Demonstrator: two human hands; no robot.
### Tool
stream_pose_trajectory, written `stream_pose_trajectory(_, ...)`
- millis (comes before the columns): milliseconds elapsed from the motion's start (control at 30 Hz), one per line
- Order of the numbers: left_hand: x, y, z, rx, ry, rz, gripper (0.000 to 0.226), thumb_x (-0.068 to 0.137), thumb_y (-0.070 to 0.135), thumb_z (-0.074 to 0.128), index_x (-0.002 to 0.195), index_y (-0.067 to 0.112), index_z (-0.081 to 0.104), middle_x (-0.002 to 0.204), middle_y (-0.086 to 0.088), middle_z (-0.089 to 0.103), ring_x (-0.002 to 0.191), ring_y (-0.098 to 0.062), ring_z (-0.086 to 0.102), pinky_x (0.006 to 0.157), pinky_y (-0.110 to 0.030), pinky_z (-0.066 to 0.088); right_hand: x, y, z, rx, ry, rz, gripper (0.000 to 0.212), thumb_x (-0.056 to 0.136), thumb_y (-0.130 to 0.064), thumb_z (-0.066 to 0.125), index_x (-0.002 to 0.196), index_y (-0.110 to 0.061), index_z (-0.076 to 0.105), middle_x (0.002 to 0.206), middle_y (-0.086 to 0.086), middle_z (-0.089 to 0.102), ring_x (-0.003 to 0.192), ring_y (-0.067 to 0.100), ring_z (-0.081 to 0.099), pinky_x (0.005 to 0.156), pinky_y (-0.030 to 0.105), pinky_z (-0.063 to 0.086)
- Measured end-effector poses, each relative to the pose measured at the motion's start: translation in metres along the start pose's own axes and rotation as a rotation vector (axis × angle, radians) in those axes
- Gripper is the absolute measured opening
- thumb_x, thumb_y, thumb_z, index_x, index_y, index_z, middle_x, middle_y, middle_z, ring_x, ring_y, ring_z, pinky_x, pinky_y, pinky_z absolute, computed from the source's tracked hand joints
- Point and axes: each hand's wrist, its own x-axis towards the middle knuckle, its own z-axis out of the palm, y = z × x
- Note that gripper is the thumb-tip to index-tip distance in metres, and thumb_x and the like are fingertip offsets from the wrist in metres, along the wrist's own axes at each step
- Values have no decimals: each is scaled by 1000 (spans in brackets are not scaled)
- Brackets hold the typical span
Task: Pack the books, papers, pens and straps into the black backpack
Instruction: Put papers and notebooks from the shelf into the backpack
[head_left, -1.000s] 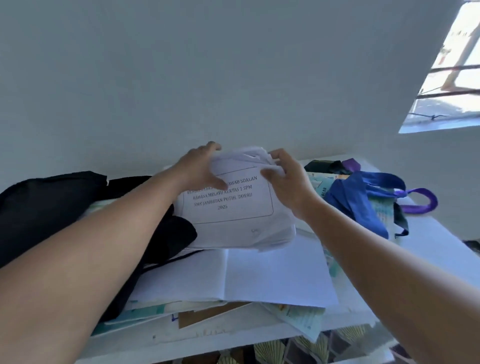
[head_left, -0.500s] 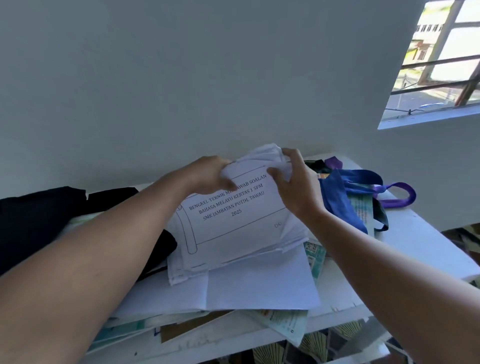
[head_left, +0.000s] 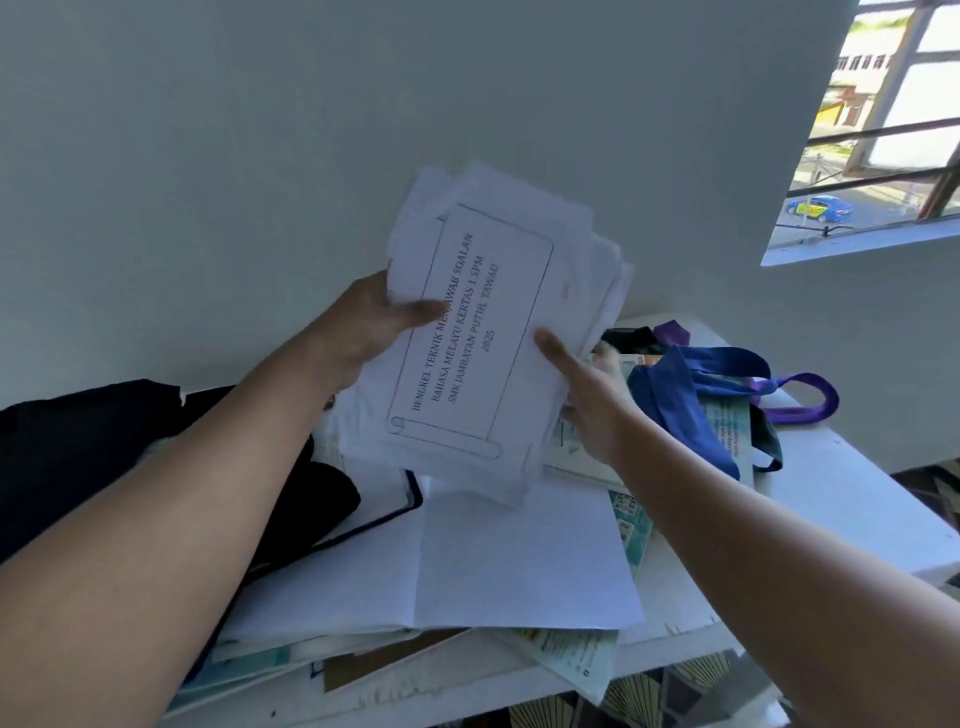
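Observation:
I hold a loose stack of white printed papers (head_left: 493, 332) upright above the table, its top sheet framed with dark text. My left hand (head_left: 363, 327) grips the stack's left edge, thumb across the front. My right hand (head_left: 587, 395) grips the lower right edge, thumb on the front. The black backpack (head_left: 67, 457) lies at the left, partly behind my left forearm. Blue and purple straps (head_left: 727, 384) lie heaped at the right. Below the stack a large folded white sheet (head_left: 467, 561) covers more books and papers.
The white table (head_left: 862, 499) ends in a front edge near me and a corner at the right. A pale wall rises close behind it. A barred window (head_left: 883, 130) is at the upper right. Patterned floor shows below the table.
Both hands have lifted the paper stack off the pile and turned it from lying flat to standing nearly upright. The view has tilted up and to the right.

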Motion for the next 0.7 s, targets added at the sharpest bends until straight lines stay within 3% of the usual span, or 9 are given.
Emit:
stream_pose_trajectory(67,-6,-1,1,-108,16,8,56,86,20,79,139,18,61,127,1,72,116,-15,69,105,-44,52,-1,1,5,43,-141,-21,87,59,-42,99,134,-13,63,120,7,77,110,27,74,103,53,55)
stream_pose_trajectory(133,-14,-2,5,-190,76,53,55,88,16,77,140,16,59,128,1,71,117,-15,69,106,-43,51,-4,-8,10,-69,-74,-153,59,64,-38,99,112,-14,74,103,3,81,98,24,78,95,48,60)
stream_pose_trajectory(233,-21,-3,9,-309,169,164,50,92,13,75,139,15,59,130,-2,71,119,-18,68,104,-43,52,-8,-36,16,-177,-18,-342,22,80,-32,90,92,-21,76,84,-6,80,82,13,78,75,33,63)
stream_pose_trajectory(367,-28,-24,24,-315,268,160,54,91,21,78,141,21,56,130,4,70,118,-14,68,101,-40,54,-12,-34,16,-339,29,-421,32,80,-44,88,86,-15,75,96,19,77,90,38,73,76,56,61)
stream_pose_trajectory(433,-33,-47,32,-257,275,78,54,89,26,80,138,24,58,128,7,71,115,-12,69,102,-43,54,-15,-12,6,-418,-2,-364,33,79,-48,87,85,-17,76,96,18,77,92,40,73,77,62,60)
stream_pose_trajectory(500,-36,-68,34,-214,223,39,50,91,28,78,136,23,59,126,6,72,114,-15,70,101,-50,54,-19,1,-1,-488,-41,-308,37,80,-53,84,90,-18,76,97,17,78,92,40,74,76,63,60)
stream_pose_trajectory(567,-35,-69,31,-173,209,9,51,91,33,77,137,21,57,126,4,71,113,-16,70,100,-49,55,-18,2,-2,-490,-58,-264,27,87,-48,80,88,-22,73,98,18,77,92,40,74,79,63,60)
stream_pose_trajectory(700,-37,-51,15,81,312,-35,73,90,45,74,144,19,33,136,-5,50,118,-17,56,95,-30,49,-10,-14,5,-206,-20,-203,7,95,-26,76,94,-20,73,95,7,79,88,28,77,85,51,63)
